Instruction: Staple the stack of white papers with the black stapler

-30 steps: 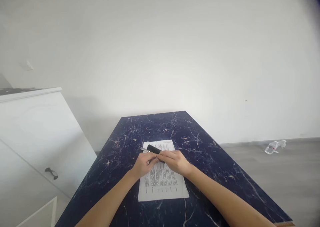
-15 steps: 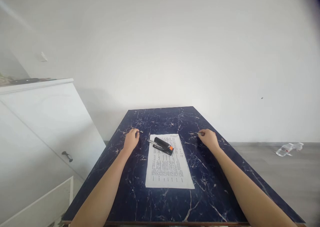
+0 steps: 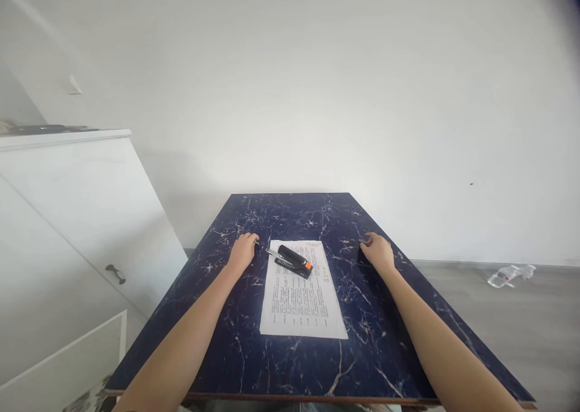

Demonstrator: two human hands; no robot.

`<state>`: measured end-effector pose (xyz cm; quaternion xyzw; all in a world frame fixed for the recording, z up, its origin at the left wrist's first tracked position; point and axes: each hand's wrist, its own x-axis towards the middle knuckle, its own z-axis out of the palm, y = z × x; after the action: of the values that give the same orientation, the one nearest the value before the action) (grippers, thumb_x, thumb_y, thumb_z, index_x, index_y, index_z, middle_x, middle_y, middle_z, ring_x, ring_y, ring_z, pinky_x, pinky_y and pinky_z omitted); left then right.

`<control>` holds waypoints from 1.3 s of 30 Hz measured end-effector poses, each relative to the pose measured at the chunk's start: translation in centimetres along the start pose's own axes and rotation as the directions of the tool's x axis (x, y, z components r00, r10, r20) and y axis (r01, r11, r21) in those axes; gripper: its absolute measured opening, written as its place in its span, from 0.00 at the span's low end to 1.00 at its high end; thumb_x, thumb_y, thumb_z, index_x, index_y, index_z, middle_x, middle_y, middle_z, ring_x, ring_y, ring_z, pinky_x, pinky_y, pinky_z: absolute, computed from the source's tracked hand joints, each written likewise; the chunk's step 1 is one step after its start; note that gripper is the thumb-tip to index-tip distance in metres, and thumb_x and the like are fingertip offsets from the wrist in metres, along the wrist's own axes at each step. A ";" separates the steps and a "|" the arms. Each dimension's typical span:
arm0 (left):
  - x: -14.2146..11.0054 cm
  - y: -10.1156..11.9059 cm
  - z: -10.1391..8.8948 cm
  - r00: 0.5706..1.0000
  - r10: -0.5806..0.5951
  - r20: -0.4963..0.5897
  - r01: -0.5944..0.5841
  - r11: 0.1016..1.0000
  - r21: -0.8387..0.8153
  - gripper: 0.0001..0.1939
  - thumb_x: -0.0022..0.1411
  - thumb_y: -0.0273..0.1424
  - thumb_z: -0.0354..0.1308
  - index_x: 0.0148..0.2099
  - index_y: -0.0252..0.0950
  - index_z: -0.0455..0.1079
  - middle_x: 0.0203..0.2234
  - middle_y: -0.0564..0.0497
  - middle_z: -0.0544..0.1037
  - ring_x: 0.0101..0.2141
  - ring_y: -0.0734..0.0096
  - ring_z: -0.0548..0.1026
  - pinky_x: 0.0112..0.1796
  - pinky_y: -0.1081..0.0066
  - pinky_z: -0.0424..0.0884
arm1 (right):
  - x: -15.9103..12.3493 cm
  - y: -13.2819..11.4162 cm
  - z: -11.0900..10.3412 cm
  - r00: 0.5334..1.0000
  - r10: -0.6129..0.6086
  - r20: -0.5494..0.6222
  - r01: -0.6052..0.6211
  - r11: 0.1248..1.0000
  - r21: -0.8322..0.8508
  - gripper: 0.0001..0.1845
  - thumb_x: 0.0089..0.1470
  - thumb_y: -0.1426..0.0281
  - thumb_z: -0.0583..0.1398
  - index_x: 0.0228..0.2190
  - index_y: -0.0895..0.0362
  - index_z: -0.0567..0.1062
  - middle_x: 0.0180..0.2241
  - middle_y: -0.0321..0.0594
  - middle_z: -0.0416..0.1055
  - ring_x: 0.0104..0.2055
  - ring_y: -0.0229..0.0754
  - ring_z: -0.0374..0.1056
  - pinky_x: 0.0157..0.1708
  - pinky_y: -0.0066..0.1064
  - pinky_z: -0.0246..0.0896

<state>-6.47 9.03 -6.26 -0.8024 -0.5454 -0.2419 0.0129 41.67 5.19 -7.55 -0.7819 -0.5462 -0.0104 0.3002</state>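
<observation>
A black stapler (image 3: 294,262) with an orange patch lies slantwise on the upper part of a printed sheet of paper (image 3: 301,309). Its silver metal part sticks out at the left end. To the left of the paper, my left hand (image 3: 243,250) is closed in a pinch on a small grey strip (image 3: 257,241), mostly hidden by the fingers. My right hand (image 3: 379,252) rests to the right of the paper, pinching another small grey strip (image 3: 362,240). Both strips are too small to make out exactly. Neither hand touches the stapler or the paper.
Everything lies on a dark blue marble-patterned table (image 3: 362,351), its far edge near a white wall (image 3: 317,98). A white cabinet (image 3: 77,200) with a dark handle (image 3: 115,273) stands at left. A clear plastic bottle (image 3: 505,275) lies on the floor at right.
My left hand has turned slightly and moved a little to the right, covering more of its strip. My right hand is nearly still. The view has shifted slightly.
</observation>
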 end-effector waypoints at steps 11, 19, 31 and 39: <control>-0.1 1.2 0.5 0.976 -0.121 -0.180 0.020 0.877 -0.481 0.08 0.71 0.32 0.52 0.44 0.39 0.72 0.43 0.45 0.82 0.45 0.59 0.80 0.49 0.60 0.74 | -0.5 -0.8 -0.4 0.993 -0.023 -0.120 0.027 0.999 0.033 0.19 0.53 0.71 0.59 0.46 0.61 0.78 0.39 0.46 0.76 0.45 0.51 0.70 0.48 0.38 0.61; -0.7 4.2 -0.2 0.947 -0.263 -0.187 0.010 0.603 -0.797 0.13 0.67 0.40 0.59 0.48 0.38 0.68 0.36 0.48 0.79 0.37 0.64 0.81 0.43 0.63 0.76 | -2.7 -4.3 -1.5 0.983 -0.121 -0.139 0.142 0.978 0.150 0.12 0.54 0.69 0.57 0.37 0.56 0.79 0.37 0.45 0.77 0.42 0.50 0.71 0.47 0.39 0.63; -2.0 8.1 -1.9 0.967 -0.210 -0.146 0.000 0.571 -0.821 0.15 0.66 0.41 0.62 0.50 0.37 0.72 0.29 0.51 0.80 0.31 0.64 0.82 0.40 0.65 0.76 | -7.7 -11.4 -2.6 0.730 -0.683 -0.012 0.594 0.626 0.505 0.15 0.68 0.60 0.55 0.39 0.54 0.79 0.33 0.41 0.74 0.30 0.42 0.67 0.34 0.35 0.65; -1.9 7.6 -1.1 0.961 -0.214 -0.173 -0.004 0.618 -0.786 0.14 0.67 0.42 0.61 0.49 0.39 0.71 0.25 0.55 0.73 0.26 0.70 0.76 0.31 0.70 0.72 | -9.8 -12.7 -2.4 0.551 -0.825 0.126 0.692 0.536 0.483 0.32 0.64 0.53 0.62 0.64 0.48 0.64 0.50 0.47 0.72 0.45 0.49 0.72 0.45 0.42 0.71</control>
<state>-0.76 4.03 -4.18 -0.6576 -0.4267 -0.5533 -0.2819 27.48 -1.45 -3.16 -0.3749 -0.8682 0.0983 0.3100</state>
